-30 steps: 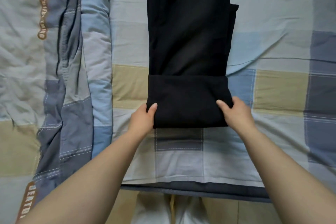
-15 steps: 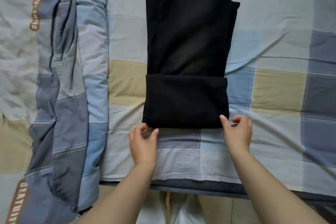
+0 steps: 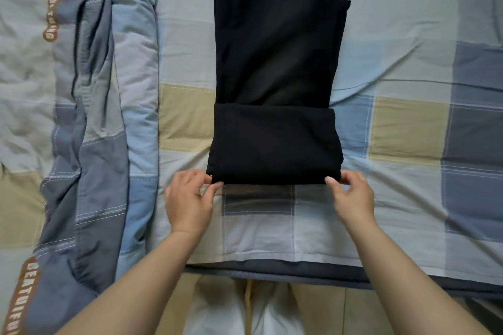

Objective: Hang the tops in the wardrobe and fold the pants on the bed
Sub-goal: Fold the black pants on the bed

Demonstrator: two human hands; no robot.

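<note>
Black pants [image 3: 275, 68] lie lengthwise on the checked bed sheet [image 3: 408, 122], running away from me. Their near end is folded over into a thick band [image 3: 273, 144]. My left hand [image 3: 189, 198] pinches the band's near left corner between thumb and fingers. My right hand [image 3: 352, 196] pinches the near right corner the same way. The far end of the pants runs out of the top of the view.
A rolled blue, grey and beige quilt [image 3: 81, 130] lies along the left side of the bed. The bed's dark edge [image 3: 299, 272] runs across just in front of me, with my legs and the floor below it.
Both hands slid off the top of the folded band, drew back toward me, and now pinch its near corners. The pants have barely moved.
</note>
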